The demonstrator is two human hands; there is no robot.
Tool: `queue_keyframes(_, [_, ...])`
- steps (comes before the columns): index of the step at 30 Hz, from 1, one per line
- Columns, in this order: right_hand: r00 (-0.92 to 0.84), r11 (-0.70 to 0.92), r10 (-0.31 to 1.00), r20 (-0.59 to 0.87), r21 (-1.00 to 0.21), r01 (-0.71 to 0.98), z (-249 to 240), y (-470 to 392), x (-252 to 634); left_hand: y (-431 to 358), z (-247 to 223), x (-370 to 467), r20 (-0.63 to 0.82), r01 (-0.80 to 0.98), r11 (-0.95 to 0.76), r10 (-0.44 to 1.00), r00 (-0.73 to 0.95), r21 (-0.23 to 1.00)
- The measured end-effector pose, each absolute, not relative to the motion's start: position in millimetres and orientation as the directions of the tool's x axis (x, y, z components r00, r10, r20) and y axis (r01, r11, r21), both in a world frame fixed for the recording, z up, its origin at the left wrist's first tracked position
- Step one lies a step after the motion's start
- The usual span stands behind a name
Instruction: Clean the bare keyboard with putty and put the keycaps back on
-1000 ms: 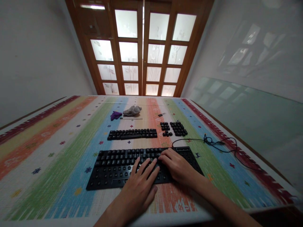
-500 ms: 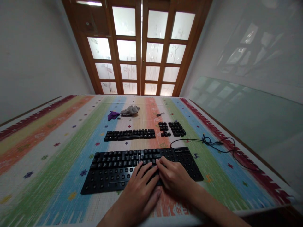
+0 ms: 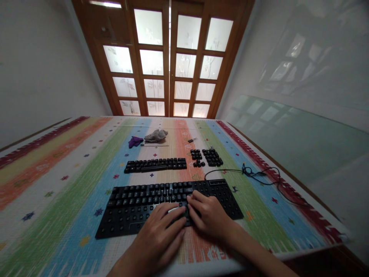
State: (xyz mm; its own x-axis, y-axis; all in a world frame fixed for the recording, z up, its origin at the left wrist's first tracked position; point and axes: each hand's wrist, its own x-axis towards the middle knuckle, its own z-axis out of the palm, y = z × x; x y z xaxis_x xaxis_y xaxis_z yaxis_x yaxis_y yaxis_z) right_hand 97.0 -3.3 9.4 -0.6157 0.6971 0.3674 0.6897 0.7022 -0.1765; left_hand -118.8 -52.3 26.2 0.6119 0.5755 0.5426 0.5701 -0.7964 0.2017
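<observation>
A black keyboard (image 3: pixel 121 227) lies on the striped cloth before me, its upper rows fitted with keycaps and its lower rows and number pad bare. My left hand (image 3: pixel 163 227) rests over the lower right of the main key area, fingers stretched and slightly apart, holding nothing visible. Beside it, my right hand (image 3: pixel 206 211) has its fingers bent together, the fingertips closed on a keycap at the right end of the key rows; the fingers mostly hide it. Behind the keyboard lie loose keycaps in rows (image 3: pixel 155 165), with further keycap groups (image 3: pixel 212 157) to their right.
A purple cloth (image 3: pixel 135 142), a grey cloth (image 3: pixel 156 135) and a thin stick (image 3: pixel 155 146) lie farther back. Near them is a small dark tool with wire ends (image 3: pixel 191 141). The keyboard cable (image 3: pixel 259 173) lies tangled at right. Glass-paned wooden doors (image 3: pixel 170 77) stand beyond the table.
My left hand has drawn back toward me and left, its fingertips lower on the keyboard. My right hand stays near the same keys. The whole view has shifted slightly.
</observation>
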Motion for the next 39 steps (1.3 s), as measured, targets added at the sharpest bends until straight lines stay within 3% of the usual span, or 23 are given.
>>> queue_keyframes(6, [-0.626, 0.730, 0.651, 0.430, -0.128, 0.672, 20, -1, 96, -26, 41, -167, 0.584, 0.646, -0.722, 0.644, 0.494, 0.249])
queue_keyframes(10, [-0.596, 0.770, 0.596, 0.538, -0.172, 0.615, 30, 2, 95, 16, 58, -223, 0.462, 0.738, -0.467, 0.855, 0.236, 0.487])
queue_keyframes(14, [-0.576, 0.807, 0.532, 0.621, -0.165, 0.567, 34, 5, 91, 61, 62, -266, 0.269, 0.816, -0.201, 0.961, 0.057, 0.542])
queue_keyframes(24, [-0.524, 0.840, 0.455, 0.720, -0.151, 0.522, 18, 0, 92, 129, 39, -296, 0.174, 0.865, -0.205, 0.975, 0.139, 0.458])
queue_keyframes(39, [-0.529, 0.841, 0.382, 0.758, -0.048, 0.538, 13, -2, 97, 148, 22, -309, 0.113, 0.871, -0.193, 0.981, 0.158, 0.453])
